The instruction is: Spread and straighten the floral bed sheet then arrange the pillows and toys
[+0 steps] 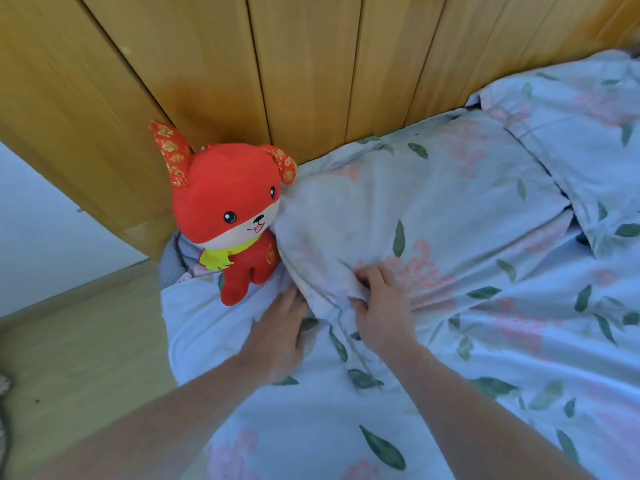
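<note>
Pillow (415, 202) edge pinched, right hand (381, 306)

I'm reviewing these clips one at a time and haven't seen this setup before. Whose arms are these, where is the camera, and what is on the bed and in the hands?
There is no machine here: the two bare arms belong to a person, and the one picture comes from a wide-angle camera worn on that person's head, looking forward and down. That is why straight lines bend at the edges.

The bed is covered by a floral sheet. At its head, against the wooden headboard, sits a red plush toy. Beside it lies a pillow in the same floral cloth, and a second pillow lies further right.

The right hand grips the near corner of the first pillow, fingers curled into the cloth. The left hand rests on the sheet just below the toy, its fingertips hidden under the pillow's edge.
</note>
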`<act>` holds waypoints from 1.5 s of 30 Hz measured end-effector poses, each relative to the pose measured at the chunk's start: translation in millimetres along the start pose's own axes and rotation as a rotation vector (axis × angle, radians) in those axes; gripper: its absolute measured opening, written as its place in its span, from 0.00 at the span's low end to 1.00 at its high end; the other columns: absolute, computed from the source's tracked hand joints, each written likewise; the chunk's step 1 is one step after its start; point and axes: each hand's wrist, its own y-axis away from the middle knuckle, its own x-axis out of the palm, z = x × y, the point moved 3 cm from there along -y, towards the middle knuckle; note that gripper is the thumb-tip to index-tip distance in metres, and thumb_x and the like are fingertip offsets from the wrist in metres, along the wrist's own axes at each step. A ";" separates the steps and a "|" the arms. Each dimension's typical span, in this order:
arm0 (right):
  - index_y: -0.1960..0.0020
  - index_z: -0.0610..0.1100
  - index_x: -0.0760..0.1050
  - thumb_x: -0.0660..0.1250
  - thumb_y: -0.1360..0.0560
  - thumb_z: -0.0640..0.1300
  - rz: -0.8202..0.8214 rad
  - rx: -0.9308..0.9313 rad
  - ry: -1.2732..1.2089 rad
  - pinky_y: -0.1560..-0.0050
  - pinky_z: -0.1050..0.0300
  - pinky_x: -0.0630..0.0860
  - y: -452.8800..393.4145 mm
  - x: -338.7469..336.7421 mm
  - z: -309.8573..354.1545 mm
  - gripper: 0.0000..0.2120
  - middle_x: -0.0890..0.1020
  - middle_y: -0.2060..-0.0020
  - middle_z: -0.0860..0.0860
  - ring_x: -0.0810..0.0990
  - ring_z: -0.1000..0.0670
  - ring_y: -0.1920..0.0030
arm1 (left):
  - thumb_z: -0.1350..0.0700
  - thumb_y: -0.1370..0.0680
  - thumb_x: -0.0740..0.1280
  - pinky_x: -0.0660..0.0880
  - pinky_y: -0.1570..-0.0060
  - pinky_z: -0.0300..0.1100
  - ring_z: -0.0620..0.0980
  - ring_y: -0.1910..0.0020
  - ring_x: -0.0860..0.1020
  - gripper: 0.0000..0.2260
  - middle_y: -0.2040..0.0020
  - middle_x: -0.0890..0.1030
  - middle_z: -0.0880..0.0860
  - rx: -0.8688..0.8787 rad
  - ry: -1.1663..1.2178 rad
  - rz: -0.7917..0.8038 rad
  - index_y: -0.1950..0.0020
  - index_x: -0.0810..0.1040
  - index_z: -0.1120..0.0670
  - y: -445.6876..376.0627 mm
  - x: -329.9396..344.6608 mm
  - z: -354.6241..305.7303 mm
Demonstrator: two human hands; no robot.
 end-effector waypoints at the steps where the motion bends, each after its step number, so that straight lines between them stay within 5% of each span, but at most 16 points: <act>1: 0.43 0.43 0.75 0.69 0.24 0.39 -0.002 0.008 -0.003 0.50 0.45 0.75 1.8 -0.6 -1.7 0.11 0.75 0.44 0.46 0.75 0.40 0.47 | 0.58 0.27 0.63 0.67 0.30 0.37 0.44 0.24 0.64 0.25 0.21 0.61 0.47 0.054 0.018 0.007 0.29 0.74 0.49 26.1 0.1 10.2; 3: 0.49 0.46 0.73 0.67 0.23 0.39 0.002 0.023 -0.023 0.56 0.48 0.73 8.0 2.2 -0.2 0.05 0.76 0.50 0.48 0.74 0.42 0.53 | 0.58 0.28 0.63 0.73 0.37 0.39 0.42 0.33 0.73 0.19 0.29 0.68 0.39 0.019 -0.019 -0.021 0.38 0.75 0.43 89.8 -12.9 44.1; 6: 0.55 0.48 0.69 0.65 0.21 0.38 -0.013 0.044 -0.051 0.62 0.52 0.63 13.8 4.6 2.3 0.08 0.73 0.59 0.51 0.70 0.46 0.60 | 0.60 0.26 0.66 0.76 0.51 0.46 0.45 0.48 0.78 0.13 0.47 0.72 0.37 -0.381 0.018 -0.288 0.49 0.74 0.42 134.8 -49.2 103.4; 10: 0.55 0.46 0.68 0.65 0.22 0.36 -0.012 0.020 -0.043 0.61 0.51 0.62 10.2 6.6 9.5 0.09 0.73 0.59 0.48 0.68 0.45 0.59 | 0.56 0.22 0.67 0.77 0.59 0.48 0.50 0.56 0.82 0.22 0.32 0.69 0.47 -0.793 0.079 -0.368 0.29 0.67 0.46 123.7 -89.1 163.7; 12: 0.56 0.46 0.68 0.66 0.22 0.36 -0.027 0.026 -0.035 0.62 0.51 0.60 7.3 6.6 10.2 0.09 0.72 0.60 0.49 0.67 0.45 0.60 | 0.52 0.20 0.67 0.79 0.49 0.54 0.54 0.53 0.83 0.28 0.29 0.70 0.50 -0.813 0.112 -0.264 0.22 0.61 0.46 93.9 -101.9 173.6; 14: 0.56 0.45 0.68 0.66 0.22 0.36 -0.051 0.043 -0.029 0.63 0.51 0.57 8.4 10.2 12.2 0.09 0.71 0.62 0.50 0.66 0.46 0.61 | 0.51 0.20 0.68 0.81 0.49 0.55 0.58 0.51 0.83 0.27 0.38 0.78 0.52 -0.823 0.207 -0.180 0.23 0.64 0.49 70.0 -109.1 178.8; 17: 0.56 0.44 0.68 0.65 0.22 0.36 -0.083 0.069 -0.047 0.62 0.52 0.58 12.1 12.3 14.7 0.08 0.71 0.61 0.50 0.67 0.45 0.60 | 0.51 0.21 0.69 0.72 0.68 0.42 0.54 0.59 0.81 0.05 0.57 0.81 0.50 -0.816 0.007 -0.113 0.49 0.75 0.49 55.6 -123.8 180.6; 21: 0.55 0.46 0.68 0.64 0.21 0.37 -0.163 0.020 -0.100 0.64 0.52 0.58 18.0 4.1 20.0 0.07 0.72 0.62 0.50 0.68 0.46 0.62 | 0.49 0.22 0.68 0.75 0.65 0.44 0.57 0.60 0.81 0.10 0.66 0.82 0.51 -0.806 -0.206 -0.244 0.61 0.76 0.50 55.0 -155.3 192.7; 24: 0.54 0.45 0.69 0.64 0.21 0.38 -0.194 -0.006 -0.129 0.65 0.52 0.58 23.3 0.6 19.4 0.06 0.73 0.61 0.49 0.69 0.46 0.62 | 0.48 0.21 0.67 0.79 0.58 0.48 0.58 0.56 0.82 0.11 0.63 0.84 0.53 -0.902 -0.180 -0.244 0.59 0.80 0.52 58.0 -152.3 195.2; 27: 0.51 0.46 0.71 0.62 0.20 0.38 -0.091 0.048 -0.083 0.61 0.53 0.64 23.5 5.3 14.3 0.04 0.76 0.55 0.48 0.72 0.44 0.58 | 0.51 0.20 0.66 0.78 0.47 0.52 0.63 0.44 0.80 0.12 0.43 0.81 0.57 -0.969 -0.101 -0.369 0.43 0.79 0.58 59.2 -134.7 177.5; 31: 0.42 0.45 0.72 0.65 0.24 0.35 -0.213 0.015 -0.082 0.59 0.51 0.72 55.8 3.4 19.0 0.12 0.71 0.45 0.48 0.75 0.44 0.57 | 0.52 0.23 0.66 0.72 0.41 0.55 0.61 0.37 0.70 0.18 0.34 0.68 0.55 -0.606 -0.098 -0.589 0.35 0.69 0.55 83.7 -100.2 114.9; 35: 0.30 0.46 0.67 0.71 0.28 0.40 -0.096 0.082 0.041 0.39 0.47 0.74 143.0 26.4 -1.3 0.28 0.68 0.35 0.48 0.72 0.43 0.37 | 0.38 0.21 0.58 0.64 0.26 0.55 0.57 0.22 0.59 0.29 0.20 0.58 0.51 -0.230 -0.282 -0.114 0.22 0.65 0.48 129.7 -25.0 66.7; 38: 0.18 0.52 0.47 0.64 0.22 0.54 0.258 0.314 0.221 0.24 0.44 0.62 210.3 54.1 -41.1 0.38 0.47 0.19 0.50 0.52 0.42 0.20 | 0.27 0.22 0.45 0.47 0.20 0.58 0.55 0.19 0.33 0.37 0.19 0.31 0.45 -0.375 -0.365 0.186 0.18 0.38 0.40 151.3 8.6 74.8; 41: 0.19 0.59 0.36 0.58 0.21 0.61 0.475 0.371 0.333 0.22 0.38 0.52 256.5 70.0 -60.6 0.41 0.33 0.20 0.54 0.37 0.42 0.19 | 0.41 0.14 0.51 0.49 0.21 0.61 0.63 0.23 0.27 0.30 0.24 0.20 0.54 -0.517 -0.386 0.349 0.19 0.35 0.39 152.1 18.3 76.1; 43: 0.19 0.60 0.36 0.59 0.22 0.61 0.610 0.320 0.317 0.22 0.39 0.52 279.5 75.5 -54.5 0.41 0.33 0.20 0.54 0.37 0.43 0.19 | 0.46 0.14 0.55 0.63 0.26 0.57 0.67 0.20 0.38 0.32 0.22 0.24 0.57 -0.657 -0.360 0.452 0.19 0.35 0.39 161.3 22.6 66.3; 45: 0.18 0.59 0.43 0.62 0.21 0.58 0.732 0.259 0.214 0.22 0.45 0.55 297.5 72.2 -44.9 0.40 0.36 0.18 0.53 0.42 0.44 0.18 | 0.35 0.19 0.59 0.71 0.34 0.50 0.61 0.22 0.63 0.44 0.16 0.40 0.55 -0.722 -0.343 0.530 0.19 0.30 0.49 180.9 21.2 53.2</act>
